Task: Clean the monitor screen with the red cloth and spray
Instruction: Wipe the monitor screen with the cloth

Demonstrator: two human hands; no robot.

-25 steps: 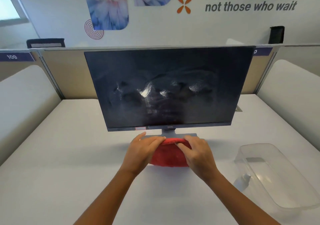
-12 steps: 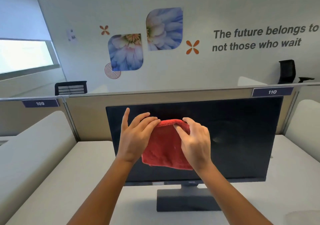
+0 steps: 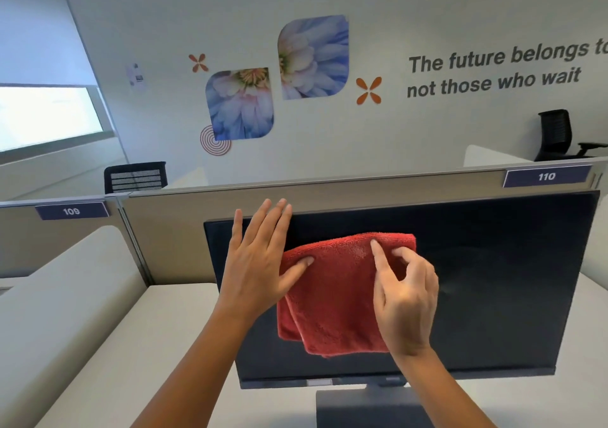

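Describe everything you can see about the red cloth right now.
The red fluffy microfibre cloth is folded into a rough square of several layers, its lower edges hanging slightly uneven. It is held up flat in front of the upper left part of the dark flat monitor screen; actual contact with the screen cannot be confirmed. The left hand rests open with its thumb on the cloth's left edge, and the right hand touches its upper right part with a fingertip.

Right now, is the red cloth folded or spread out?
Folded: the red cloth shows doubled layers at its lower left edge, held against the monitor screen.
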